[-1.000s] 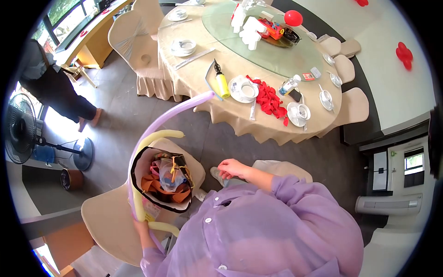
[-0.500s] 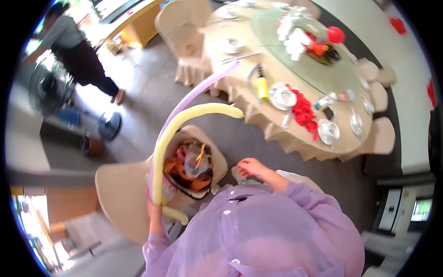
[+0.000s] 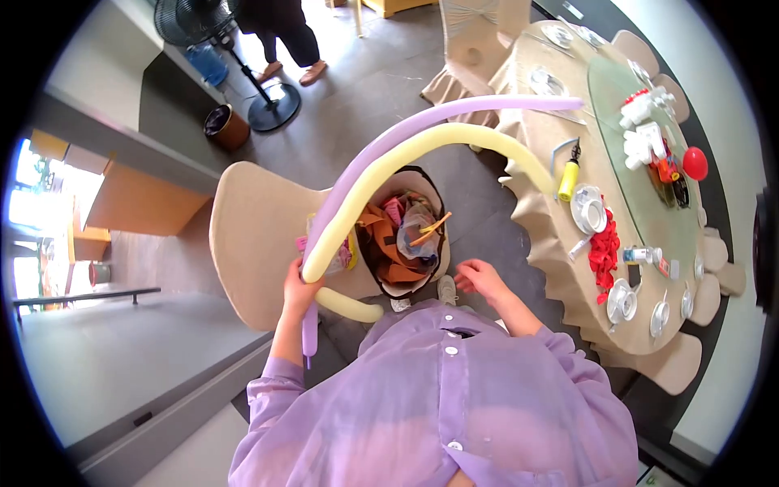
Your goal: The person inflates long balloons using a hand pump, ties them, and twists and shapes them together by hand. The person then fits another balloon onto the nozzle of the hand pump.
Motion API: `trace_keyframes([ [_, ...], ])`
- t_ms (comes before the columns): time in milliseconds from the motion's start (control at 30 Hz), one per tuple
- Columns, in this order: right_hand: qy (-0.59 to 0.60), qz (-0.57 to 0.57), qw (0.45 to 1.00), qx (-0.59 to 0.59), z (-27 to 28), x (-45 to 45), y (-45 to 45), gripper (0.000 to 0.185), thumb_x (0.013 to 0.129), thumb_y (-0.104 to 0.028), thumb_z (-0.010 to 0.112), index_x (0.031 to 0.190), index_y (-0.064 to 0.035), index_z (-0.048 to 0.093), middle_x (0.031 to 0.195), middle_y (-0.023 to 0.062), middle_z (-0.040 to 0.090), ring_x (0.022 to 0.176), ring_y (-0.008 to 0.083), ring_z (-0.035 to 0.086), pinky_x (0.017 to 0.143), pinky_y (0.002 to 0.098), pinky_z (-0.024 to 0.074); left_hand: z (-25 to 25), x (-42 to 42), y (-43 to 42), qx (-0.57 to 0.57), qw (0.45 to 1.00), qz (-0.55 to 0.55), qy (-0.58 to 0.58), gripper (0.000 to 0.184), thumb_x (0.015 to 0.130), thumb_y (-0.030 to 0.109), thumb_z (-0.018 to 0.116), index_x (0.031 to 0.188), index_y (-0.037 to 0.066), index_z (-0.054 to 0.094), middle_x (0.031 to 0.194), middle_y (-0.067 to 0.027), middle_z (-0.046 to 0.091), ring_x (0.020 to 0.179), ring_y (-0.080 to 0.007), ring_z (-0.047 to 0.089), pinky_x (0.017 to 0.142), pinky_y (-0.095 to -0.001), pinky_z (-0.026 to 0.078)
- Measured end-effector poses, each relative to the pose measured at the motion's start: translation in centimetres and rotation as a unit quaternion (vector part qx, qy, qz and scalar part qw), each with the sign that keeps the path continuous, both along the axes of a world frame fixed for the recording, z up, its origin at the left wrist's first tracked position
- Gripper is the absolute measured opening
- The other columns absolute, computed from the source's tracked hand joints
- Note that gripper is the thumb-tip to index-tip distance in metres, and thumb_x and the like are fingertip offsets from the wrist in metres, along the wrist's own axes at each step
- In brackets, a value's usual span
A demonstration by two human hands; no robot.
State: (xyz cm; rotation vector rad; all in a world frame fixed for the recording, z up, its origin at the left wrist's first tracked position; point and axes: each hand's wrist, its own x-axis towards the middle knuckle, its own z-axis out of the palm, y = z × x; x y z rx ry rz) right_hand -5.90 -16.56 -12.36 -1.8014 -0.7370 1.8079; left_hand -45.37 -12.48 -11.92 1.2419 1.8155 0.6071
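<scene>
My left hand (image 3: 302, 284) is closed around two long modelling balloons, a yellow balloon (image 3: 430, 140) and a purple balloon (image 3: 377, 148). Both arch up and to the right from my grip, side by side, toward the table. Below my hand, the yellow one bends to the right and the purple one hangs down to a thin tail. My right hand (image 3: 480, 277) is in the air with its fingers loosely apart, holding nothing. Between my hands a bag (image 3: 445, 243) stands on the chair, filled with orange, pink and clear plastic items.
A beige chair (image 3: 251, 243) carries a colourful packet (image 3: 347, 252) beside the bag. The round table (image 3: 531, 89) on the right bears dishes, red petals (image 3: 603, 256) and a yellow hand pump (image 3: 570, 178). A standing fan (image 3: 272, 107), a bin (image 3: 227, 130) and a person (image 3: 284, 36) are beyond.
My view has swung left, so the table now appears farther right. My left hand keeps hold of both balloons. The person beyond stands beside the fan, facing differently.
</scene>
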Motion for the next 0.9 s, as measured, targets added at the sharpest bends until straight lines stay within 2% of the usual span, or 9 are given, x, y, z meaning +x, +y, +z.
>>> trace_keyframes([
  [133, 0.075, 0.037, 0.986, 0.142, 5.2, -4.5, 4.3, 0.048, 0.084, -0.028, 0.06, 0.122, -0.0021, 0.042, 0.097, 0.0062, 0.059, 0.083, 0.0118, 0.056, 0.067, 0.0238, 0.0456, 3.1, 2.2, -1.5, 0.068, 0.998, 0.01, 0.002, 0.06, 0.068, 0.015, 0.07, 0.12, 0.003, 0.043, 0.103, -0.0164, 0.059, 0.094, -0.0243, 0.059, 0.08, -0.0344, 0.046],
  [233, 0.175, -0.001, 0.963, 0.205, 8.6, -8.9, 6.9, 0.061, 0.084, -0.026, 0.061, 0.13, -0.0015, 0.03, 0.104, 0.0067, 0.057, 0.095, 0.0114, 0.053, 0.077, 0.0218, 0.0422, 4.2, 4.7, -2.5, 0.207, 0.971, -0.038, 0.11, 0.063, 0.068, 0.014, 0.069, 0.124, 0.004, 0.04, 0.113, -0.0209, 0.052, 0.102, -0.0358, 0.053, 0.084, -0.0403, 0.044],
  [333, 0.264, -0.018, 0.934, 0.241, 14.0, -12.5, 8.7, 0.057, 0.083, -0.02, 0.063, 0.127, -0.0019, 0.031, 0.105, 0.0088, 0.056, 0.096, 0.0135, 0.054, 0.08, 0.0252, 0.0433, 5.8, 7.9, -3.7, 0.226, 0.959, -0.081, 0.154, 0.063, 0.069, 0.012, 0.066, 0.126, 0.004, 0.038, 0.104, -0.0198, 0.052, 0.094, -0.0393, 0.053, 0.076, -0.0437, 0.046],
  [400, 0.35, -0.107, 0.896, 0.252, 12.4, -14.0, 9.4, 0.058, 0.081, -0.019, 0.066, 0.125, -0.0028, 0.031, 0.104, 0.0087, 0.056, 0.093, 0.0139, 0.055, 0.079, 0.0273, 0.045, 5.8, 9.7, -4.2, 0.235, 0.954, -0.093, 0.159, 0.064, 0.072, 0.012, 0.063, 0.128, 0.005, 0.034, 0.102, -0.0198, 0.051, 0.09, -0.0397, 0.053, 0.072, -0.0449, 0.047],
  [600, 0.278, -0.129, 0.92, 0.247, 10.8, -13.0, 10.0, 0.044, 0.082, -0.026, 0.063, 0.113, -0.0039, 0.042, 0.089, 0.0033, 0.056, 0.077, 0.0104, 0.056, 0.065, 0.025, 0.0464, 5.9, 11.4, -4.3, 0.219, 0.96, -0.122, 0.126, 0.067, 0.071, 0.016, 0.064, 0.129, 0.006, 0.032, 0.106, -0.0197, 0.053, 0.093, -0.0387, 0.054, 0.073, -0.0444, 0.047],
  [700, 0.245, -0.095, 0.937, 0.23, 9.5, -12.2, 10.2, 0.036, 0.083, -0.029, 0.061, 0.106, -0.0045, 0.048, 0.083, 0.0013, 0.056, 0.069, 0.009, 0.056, 0.058, 0.0242, 0.046, 7.8, 11.3, -3.6, 0.014, 0.975, -0.201, 0.097, 0.077, 0.068, 0.022, 0.066, 0.132, 0.009, 0.027, 0.113, -0.0198, 0.054, 0.101, -0.0339, 0.055, 0.078, -0.0425, 0.046],
  [800, 0.222, -0.083, 0.947, 0.216, 9.6, -12.0, 10.1, 0.029, 0.083, -0.029, 0.059, 0.1, -0.0056, 0.052, 0.075, -0.0006, 0.057, 0.062, 0.0083, 0.056, 0.052, 0.0238, 0.0452, 8.6, 10.8, -2.7, -0.039, 0.967, -0.236, 0.086, 0.082, 0.066, 0.025, 0.069, 0.133, 0.009, 0.026, 0.112, -0.0191, 0.054, 0.102, -0.0343, 0.054, 0.081, -0.0414, 0.046],
  [833, 0.217, -0.083, 0.953, 0.197, 10.2, -12.1, 10.0, 0.029, 0.083, -0.029, 0.059, 0.101, -0.0065, 0.053, 0.076, -0.0006, 0.057, 0.063, 0.0081, 0.056, 0.052, 0.0235, 0.0452, 8.4, 10.8, -2.6, -0.036, 0.966, -0.24, 0.088, 0.082, 0.066, 0.025, 0.069, 0.133, 0.009, 0.026, 0.112, -0.0191, 0.054, 0.102, -0.0343, 0.054, 0.081, -0.0414, 0.046],
  [900, 0.212, -0.043, 0.96, 0.176, 10.1, -11.9, 10.1, 0.028, 0.083, -0.031, 0.058, 0.101, -0.0091, 0.055, 0.08, -0.0005, 0.058, 0.066, 0.0077, 0.056, 0.053, 0.0226, 0.0447, 7.6, 10.8, -2.7, 0.104, 0.97, -0.219, -0.002, 0.081, 0.065, 0.023, 0.071, 0.132, 0.008, 0.027, 0.111, -0.0171, 0.056, 0.102, -0.0309, 0.055, 0.083, -0.0385, 0.045],
])
